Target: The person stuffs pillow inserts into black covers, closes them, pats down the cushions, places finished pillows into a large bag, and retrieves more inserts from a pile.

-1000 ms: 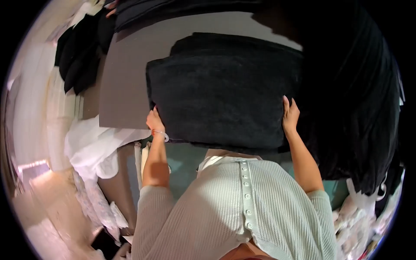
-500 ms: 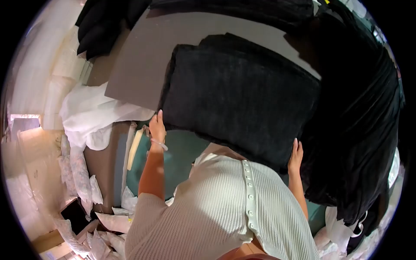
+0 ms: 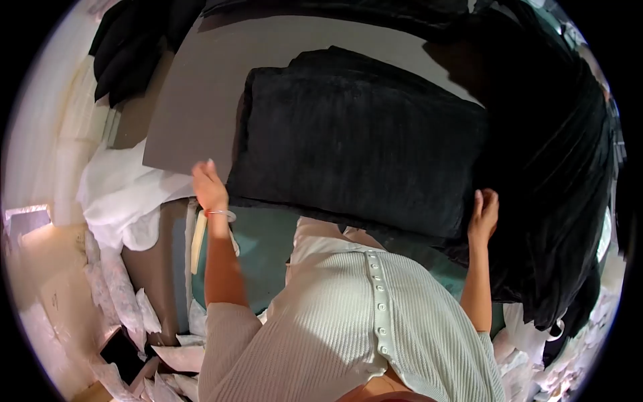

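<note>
A folded stack of black fabric [image 3: 355,147], with several layers showing at its back edge, lies before me on a grey board [image 3: 194,100]. Its near edge overhangs the board. My left hand [image 3: 210,189] is just off the stack's left front corner, fingers extended and holding nothing. At the opposite end, my right hand [image 3: 483,216] is beside the right front corner, fingers loosely bent and apart, with nothing visible in them. Whether the right hand touches the fabric is hard to tell against the dark cloth.
Loose black fabric [image 3: 549,201] hangs in a large heap on the right. More black cloth [image 3: 130,53] lies at the far left, above white fabric [image 3: 127,191]. Plastic-wrapped packets [image 3: 177,357] lie low on the left. A green surface [image 3: 261,248] shows below the stack.
My left hand has moved left, off the fabric's corner. My right hand has shifted right and slightly up, its fingers now bent. The stack's near edge lies flatter, and the view has shifted a little.
</note>
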Tool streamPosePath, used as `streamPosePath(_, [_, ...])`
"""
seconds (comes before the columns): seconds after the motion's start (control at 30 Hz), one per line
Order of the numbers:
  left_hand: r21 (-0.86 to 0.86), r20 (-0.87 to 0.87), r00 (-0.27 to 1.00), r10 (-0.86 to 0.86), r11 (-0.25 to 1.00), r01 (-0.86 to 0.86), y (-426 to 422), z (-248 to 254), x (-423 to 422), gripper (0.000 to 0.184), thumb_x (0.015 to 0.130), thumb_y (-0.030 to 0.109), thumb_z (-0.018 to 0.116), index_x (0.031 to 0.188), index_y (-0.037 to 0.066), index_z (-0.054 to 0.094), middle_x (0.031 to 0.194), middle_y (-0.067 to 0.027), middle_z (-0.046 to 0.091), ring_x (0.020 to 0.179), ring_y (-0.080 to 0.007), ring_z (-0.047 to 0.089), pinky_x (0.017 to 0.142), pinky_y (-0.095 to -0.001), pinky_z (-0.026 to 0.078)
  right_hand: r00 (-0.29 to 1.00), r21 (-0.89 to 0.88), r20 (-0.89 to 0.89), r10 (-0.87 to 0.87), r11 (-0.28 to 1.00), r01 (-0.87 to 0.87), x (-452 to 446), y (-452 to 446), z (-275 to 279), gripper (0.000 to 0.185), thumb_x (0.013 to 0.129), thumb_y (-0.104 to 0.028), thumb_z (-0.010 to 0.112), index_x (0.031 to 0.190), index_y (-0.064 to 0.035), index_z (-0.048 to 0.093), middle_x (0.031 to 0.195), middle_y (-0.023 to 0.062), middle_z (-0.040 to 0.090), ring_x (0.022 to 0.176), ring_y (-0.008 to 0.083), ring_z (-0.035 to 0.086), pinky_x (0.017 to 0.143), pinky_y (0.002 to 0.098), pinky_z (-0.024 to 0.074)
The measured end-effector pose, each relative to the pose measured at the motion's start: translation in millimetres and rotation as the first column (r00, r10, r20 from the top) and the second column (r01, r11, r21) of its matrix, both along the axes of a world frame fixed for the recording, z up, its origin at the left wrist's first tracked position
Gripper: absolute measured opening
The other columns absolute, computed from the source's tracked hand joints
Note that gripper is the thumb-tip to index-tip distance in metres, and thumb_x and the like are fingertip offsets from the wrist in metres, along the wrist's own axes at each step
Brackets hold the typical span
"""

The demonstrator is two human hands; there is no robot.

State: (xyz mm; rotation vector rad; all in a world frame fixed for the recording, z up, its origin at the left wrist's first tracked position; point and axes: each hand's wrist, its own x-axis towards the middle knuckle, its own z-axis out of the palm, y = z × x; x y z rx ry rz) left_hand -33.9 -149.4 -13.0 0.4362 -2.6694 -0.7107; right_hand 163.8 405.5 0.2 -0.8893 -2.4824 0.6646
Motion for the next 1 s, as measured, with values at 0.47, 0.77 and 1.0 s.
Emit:
streamPosePath(0.47, [-0.298, 0.104, 0.643, -0.759, 0.593, 0.748, 182.6, 47.8, -13.9, 0.068, 0.094, 0.049, 0.045, 0.149, 0.012, 0.032, 0.156, -0.0113, 0.027, 0.145, -0.0315, 0.022, 0.114, -0.0546, 0.013, 0.738, 0.208, 0.169, 0.653, 0.709, -0.674, -123.0, -200.4, 44.4, 0.076, 0.078, -0.044, 0.065, 0.144, -0.0142, 0.042, 0.154, 0.0115, 0.031, 0.144, 0.0266, 0.025, 0.115, 0.0481, 0.0182])
streamPosePath(0.77, [-0.371, 0.151, 0.642, -0.752, 0.559, 0.741, 228.8, 28.9, -54.0, 0.069, 0.095, 0.040, 0.048, 0.151, 0.009, 0.023, 0.158, -0.0130, 0.020, 0.147, -0.0314, 0.015, 0.116, -0.0531, 0.008, 0.752, 0.183, 0.009, 0.659, 0.739, -0.649, -172.3, -168.0, 7.4, 0.069, 0.085, -0.041, 0.056, 0.144, -0.0110, 0.040, 0.153, 0.0149, 0.030, 0.142, 0.0305, 0.027, 0.115, 0.0467, 0.0173])
streamPosePath(1.0, [-0.328, 0.114, 0.555, -0.824, 0.496, 0.804, 197.5, 53.2, -46.0, 0.066, 0.093, 0.041, 0.049, 0.150, 0.013, 0.029, 0.156, -0.0139, 0.025, 0.145, -0.0320, 0.018, 0.114, -0.0545, 0.011, 0.757, 0.164, 0.044, 0.652, 0.743, -0.649, -147.6, -178.9, 47.6, 0.067, 0.081, -0.039, 0.063, 0.141, -0.0133, 0.046, 0.151, 0.0120, 0.035, 0.142, 0.0274, 0.028, 0.116, 0.0475, 0.0174])
